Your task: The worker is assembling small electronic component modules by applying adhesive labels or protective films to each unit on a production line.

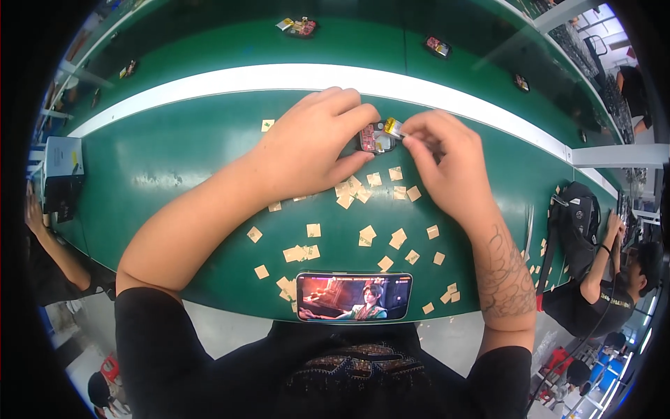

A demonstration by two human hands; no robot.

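Observation:
A small black device casing (365, 147) with a reddish circuit board lies on the green bench top, just short of the white strip. My left hand (317, 140) grips the casing from its left side, thumb at the near edge and fingers curled at the far edge. Between the thumb and fingers of my right hand (447, 157) is a small silver battery with yellow tape (392, 127), held tilted over the casing's right side. The right fingertips are partly hidden behind the hand.
Many tan paper squares (368, 236) are scattered over the bench nearest me. A phone (354, 297) showing a video lies at the front edge. Beyond the white strip (279, 75), similar devices (438, 47) sit on a green belt. A black bag (578, 216) is at right.

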